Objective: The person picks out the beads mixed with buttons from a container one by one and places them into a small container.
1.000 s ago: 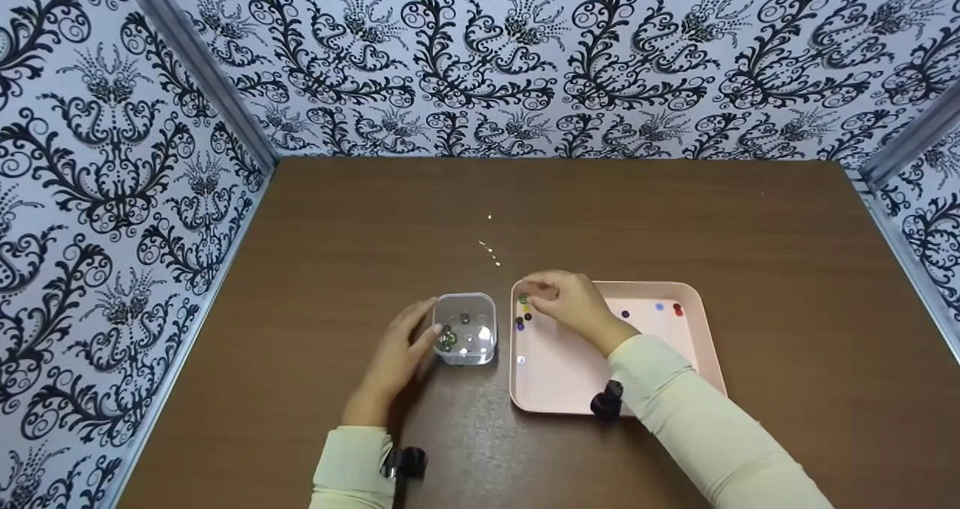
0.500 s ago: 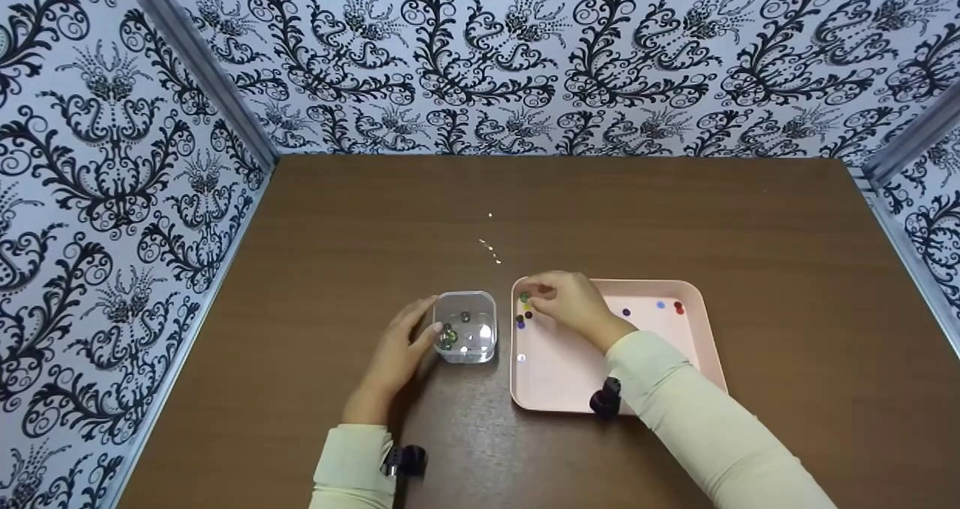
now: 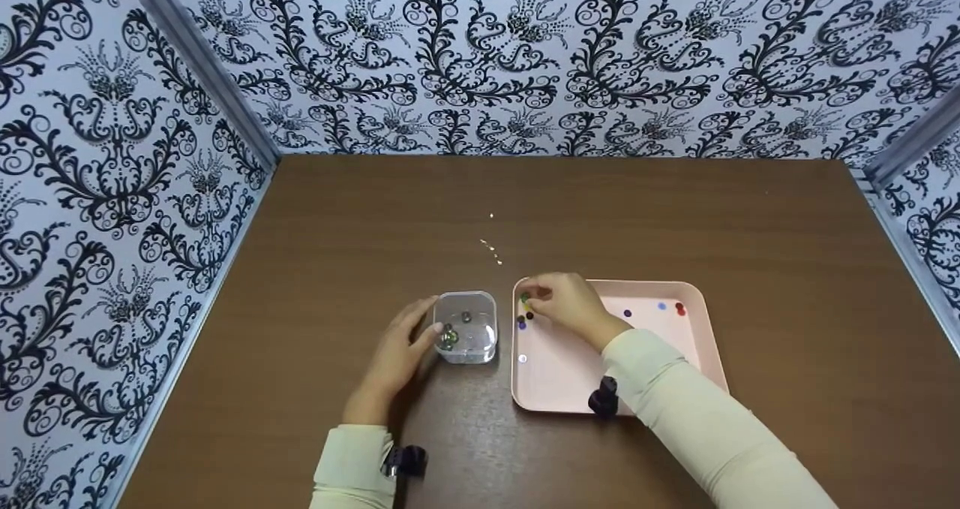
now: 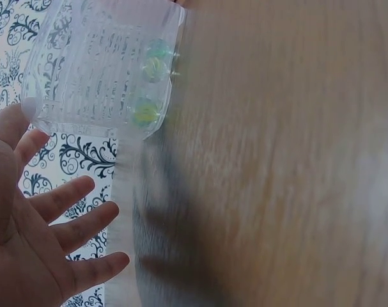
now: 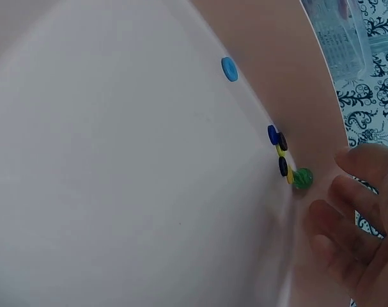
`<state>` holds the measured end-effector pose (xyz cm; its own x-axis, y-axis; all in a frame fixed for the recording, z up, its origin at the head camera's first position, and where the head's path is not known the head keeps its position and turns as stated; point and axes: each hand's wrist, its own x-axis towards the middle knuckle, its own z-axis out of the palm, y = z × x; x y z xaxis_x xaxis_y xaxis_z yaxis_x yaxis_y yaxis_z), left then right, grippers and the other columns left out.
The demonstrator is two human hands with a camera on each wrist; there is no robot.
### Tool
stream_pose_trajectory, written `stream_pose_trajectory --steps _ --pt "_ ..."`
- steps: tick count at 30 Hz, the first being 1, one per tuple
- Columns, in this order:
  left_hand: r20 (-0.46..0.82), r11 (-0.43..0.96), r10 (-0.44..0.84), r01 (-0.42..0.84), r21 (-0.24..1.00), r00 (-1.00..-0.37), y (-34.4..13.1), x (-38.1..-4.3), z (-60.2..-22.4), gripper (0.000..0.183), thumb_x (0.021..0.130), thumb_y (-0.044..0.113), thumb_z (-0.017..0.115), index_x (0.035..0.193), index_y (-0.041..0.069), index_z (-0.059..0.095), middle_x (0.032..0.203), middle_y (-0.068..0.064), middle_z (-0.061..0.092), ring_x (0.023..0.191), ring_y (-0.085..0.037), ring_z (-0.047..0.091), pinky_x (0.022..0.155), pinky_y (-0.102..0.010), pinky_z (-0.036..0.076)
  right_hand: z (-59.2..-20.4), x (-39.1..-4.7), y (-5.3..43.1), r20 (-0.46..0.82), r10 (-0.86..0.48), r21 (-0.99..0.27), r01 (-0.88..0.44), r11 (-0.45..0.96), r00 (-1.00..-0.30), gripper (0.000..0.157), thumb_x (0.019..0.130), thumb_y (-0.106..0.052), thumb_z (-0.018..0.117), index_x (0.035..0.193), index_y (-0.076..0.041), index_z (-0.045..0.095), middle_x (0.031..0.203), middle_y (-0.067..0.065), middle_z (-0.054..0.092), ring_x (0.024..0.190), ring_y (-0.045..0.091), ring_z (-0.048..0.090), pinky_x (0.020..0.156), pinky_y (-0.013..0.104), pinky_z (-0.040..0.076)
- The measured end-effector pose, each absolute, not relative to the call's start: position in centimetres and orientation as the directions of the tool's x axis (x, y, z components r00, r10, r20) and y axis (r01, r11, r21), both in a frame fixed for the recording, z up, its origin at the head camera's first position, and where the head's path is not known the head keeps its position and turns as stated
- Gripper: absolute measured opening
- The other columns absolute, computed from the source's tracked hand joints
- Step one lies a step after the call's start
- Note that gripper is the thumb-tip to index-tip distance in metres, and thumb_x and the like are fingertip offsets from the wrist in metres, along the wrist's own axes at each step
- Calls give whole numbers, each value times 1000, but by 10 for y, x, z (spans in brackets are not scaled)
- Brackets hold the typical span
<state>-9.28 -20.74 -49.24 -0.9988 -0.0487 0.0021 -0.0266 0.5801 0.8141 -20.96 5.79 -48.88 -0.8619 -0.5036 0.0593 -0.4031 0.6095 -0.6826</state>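
My left hand (image 3: pixel 397 355) touches the left side of a clear plastic container (image 3: pixel 466 357) with thumb and fingertips; its other fingers (image 4: pixel 85 228) are straight and spread. Several glass marbles (image 4: pixel 146 112) lie inside that container. Over the far left corner of a pink tray (image 3: pixel 562 377), my right hand (image 3: pixel 571 302) hovers with loosely bent fingers and nothing visible between them. Close to its fingertips, a green marble (image 5: pixel 303 178) rests in the tray's corner, apart from them. Beside the marble lie small button-like discs: yellow (image 5: pixel 290 174), black (image 5: pixel 284 166) and dark blue (image 5: pixel 273 134).
A light blue disc (image 5: pixel 229 69) lies along the tray's left wall. Red discs (image 3: pixel 680 309), a blue disc (image 3: pixel 661 306) and a dark disc (image 3: pixel 628 313) sit toward its far right. Small pale specks (image 3: pixel 491 249) mark the brown table (image 3: pixel 337 231). Patterned walls surround the table.
Almost nothing differs: the right wrist has shifted very slightly left, while the fingers stay by the green marble. The left hand and the container have stayed in place.
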Motion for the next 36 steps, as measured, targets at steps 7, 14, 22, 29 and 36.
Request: stream_pose_trajectory --steps 7,14,22,29,36 --pt "-8 576 -47 -33 817 -999 -208 -93 -493 47 97 27 59 141 14 51 147 -19 42 138 -36 34 113 -55 26 -487 -210 55 56 -510 -655 -417 630 -858 22 81 -10 72 102 -13 75 86 1 70 83 16 63 79 37 52" --pt "23 577 -32 0 817 -999 -207 -94 -492 46 96 25 59 140 12 52 145 -20 44 138 -38 35 112 -56 26 -486 -211 55 51 -515 -588 -442 677 -856 22 81 -14 73 102 -14 76 87 0 72 82 19 65 76 39 52" --pt "53 582 -25 29 813 -998 -207 -94 -493 46 96 24 60 139 11 52 144 -20 46 136 -38 36 112 -56 27 -487 -212 55 56 -526 -555 -464 690 -849 23 81 -15 73 104 -15 75 86 0 72 83 22 67 76 41 52" --pt "57 583 -22 33 812 -998 -207 -94 -494 45 96 23 60 139 11 52 143 -20 47 136 -39 37 112 -56 27 -489 -211 55 55 -538 -544 -477 691 -841 22 82 -14 73 104 -14 75 94 4 74 90 26 68 82 44 52" --pt "70 583 -21 45 811 -997 -207 -94 -495 45 96 23 60 139 10 53 142 -19 48 134 -38 39 112 -55 28 -491 -212 55 62 -541 -545 -483 686 -839 22 82 -13 72 103 -14 75 93 3 73 90 25 68 83 43 52"
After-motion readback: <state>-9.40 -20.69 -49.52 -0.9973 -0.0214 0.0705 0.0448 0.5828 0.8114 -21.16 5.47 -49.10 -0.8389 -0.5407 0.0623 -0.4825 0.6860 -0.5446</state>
